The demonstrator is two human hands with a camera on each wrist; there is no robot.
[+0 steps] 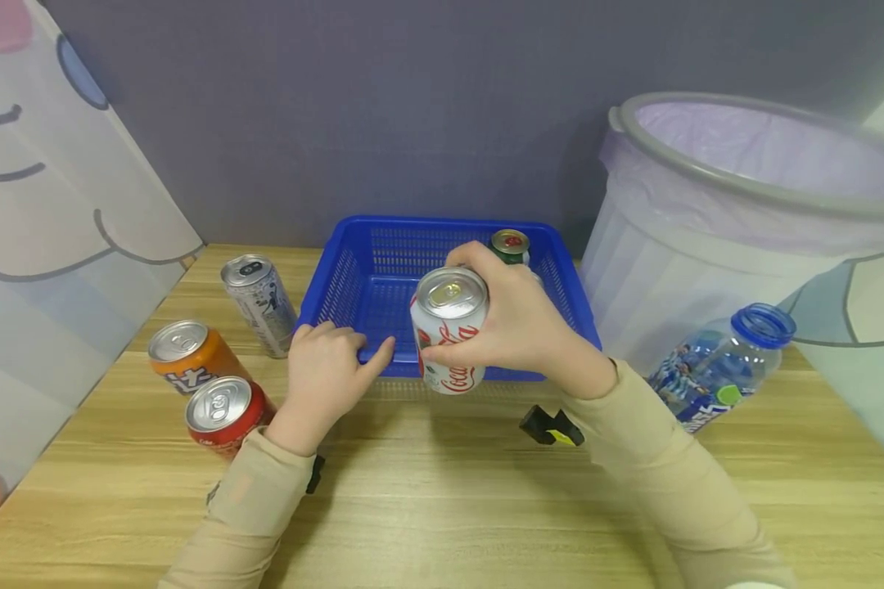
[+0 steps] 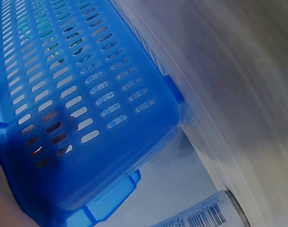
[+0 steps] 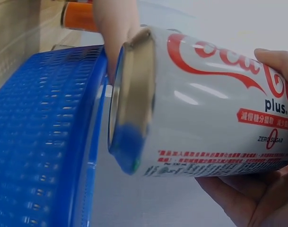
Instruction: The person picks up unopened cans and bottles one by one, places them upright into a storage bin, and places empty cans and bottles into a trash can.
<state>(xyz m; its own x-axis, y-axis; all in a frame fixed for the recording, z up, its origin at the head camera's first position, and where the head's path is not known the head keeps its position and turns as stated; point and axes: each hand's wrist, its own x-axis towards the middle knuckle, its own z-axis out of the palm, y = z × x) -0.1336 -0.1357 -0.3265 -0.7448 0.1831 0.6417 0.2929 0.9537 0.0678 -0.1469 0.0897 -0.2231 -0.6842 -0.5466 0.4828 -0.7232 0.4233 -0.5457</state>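
One white cola can (image 1: 442,327) is in my right hand (image 1: 511,315), held up off the table (image 1: 442,507) at the near rim of the blue basket (image 1: 442,222). The right fingers and thumb bend round its side, only as wide apart as the can. My left hand (image 1: 327,368) rests at the basket's left front edge, fingers bent; I can't tell if they grip. The can's thin metal looks smooth, so it may slip, or dent if squeezed hard. I can't tell if it's full and heavy. Round its middle seems the best hold.
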